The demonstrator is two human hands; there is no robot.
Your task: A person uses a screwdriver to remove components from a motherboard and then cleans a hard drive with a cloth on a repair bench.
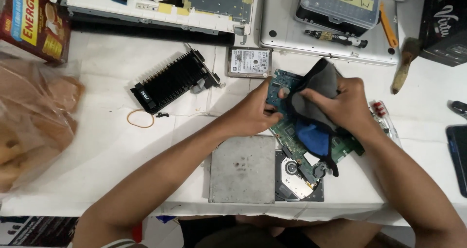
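Note:
My left hand (257,112) holds a small blue-green circuit board (279,85) by its lower edge, above the white table. My right hand (343,104) presses a dark grey and blue cloth (316,126) against that board. Under both hands lies a larger green circuit board (348,150). In front of it sits an opened optical drive (296,180) beside its flat grey metal cover (242,168).
A black graphics card (175,80), a hard drive (249,62) and a rubber band (140,118) lie to the left. A clear bag (34,121) sits at far left. Behind are an opened laptop (160,4), a bit case (338,7), a brush (404,63); a phone (458,155) at right.

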